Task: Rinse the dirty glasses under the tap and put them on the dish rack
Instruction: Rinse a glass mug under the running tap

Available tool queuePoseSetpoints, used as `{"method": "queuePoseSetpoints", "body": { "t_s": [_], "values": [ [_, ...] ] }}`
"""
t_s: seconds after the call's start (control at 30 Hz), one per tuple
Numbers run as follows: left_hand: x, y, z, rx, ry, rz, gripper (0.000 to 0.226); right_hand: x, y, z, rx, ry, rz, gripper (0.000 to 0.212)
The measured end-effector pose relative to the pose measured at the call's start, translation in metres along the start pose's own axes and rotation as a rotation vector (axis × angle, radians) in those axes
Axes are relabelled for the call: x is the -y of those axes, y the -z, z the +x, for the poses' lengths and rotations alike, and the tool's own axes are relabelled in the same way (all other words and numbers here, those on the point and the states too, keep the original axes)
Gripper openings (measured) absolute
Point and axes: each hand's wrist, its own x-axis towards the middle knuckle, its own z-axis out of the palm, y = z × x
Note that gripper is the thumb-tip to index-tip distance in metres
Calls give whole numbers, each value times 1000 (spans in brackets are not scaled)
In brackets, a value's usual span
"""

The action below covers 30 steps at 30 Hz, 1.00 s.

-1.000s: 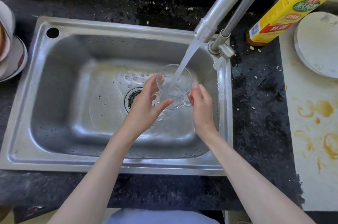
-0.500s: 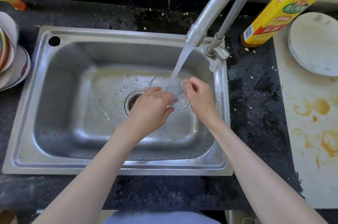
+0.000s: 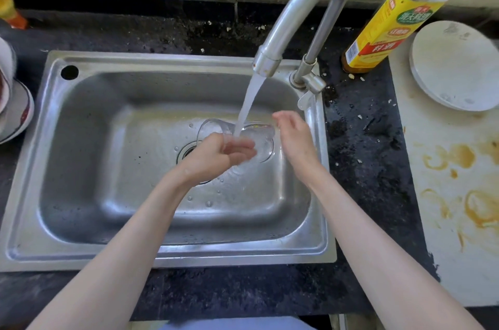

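Tap point(image 3: 294, 14) water is striking the glass point(image 3: 259, 138) above the sink point(image 3: 81, 140) drain. Left hand point(image 3: 218, 157) is gripping the glass, tilted sideways; right hand point(image 3: 295, 135), fingers relaxed, is touching its right side.

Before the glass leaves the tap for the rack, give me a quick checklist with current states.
1. Water running from tap: ok.
2. Glass under the stream, over the sink: ok.
3. Left hand holds the glass: ok.
4. Right hand gripping the glass: cannot tell, fingers hidden behind it.
5. Glass rinsed clean: cannot tell.
6. Dish rack in view: not ok, not visible.
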Motion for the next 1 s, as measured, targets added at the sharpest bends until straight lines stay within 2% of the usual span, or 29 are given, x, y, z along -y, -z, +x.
{"method": "queuePoseSetpoints", "body": {
  "t_s": [0.1, 0.17, 0.23, 0.33, 0.43, 0.5, 0.6, 0.7, 0.87, 0.93, 1.0],
  "values": [
    [-4, 0, 1, -27, -38, 17, 30, -28, -7, 5, 146, -437, 249, 36],
    [-8, 0, 1, -30, -58, -26, 28, -36, -12, 8, 229, -587, 524, 51],
    [-13, 5, 0, -28, -58, -61, 28, -36, -18, 10, 255, -604, 756, 55],
    [-21, 13, -4, -18, -43, -113, 28, -31, -19, 11, 387, -518, 874, 64],
    [-24, 23, -5, 78, -15, -278, 33, -23, -12, 9, 559, -443, 837, 71],
    [-23, 27, -1, 164, 31, -394, 43, -19, -5, 8, 614, -412, 798, 61],
    [-16, 19, 4, 289, 82, -700, 59, -9, 10, 7, 566, -331, 654, 31],
    [-9, 5, 7, 341, 69, -851, 76, 1, 21, 8, 529, -289, 482, 25],
    [-9, -9, 5, 520, -21, -754, 65, 7, 29, 16, 515, -433, 279, 38],
    [-10, -9, 3, 510, -36, -481, 64, 7, 27, 20, 500, -538, 241, 35],
    [-11, -8, 2, 418, -26, -271, 56, 7, 22, 21, 451, -630, 232, 29]
  ]
}}
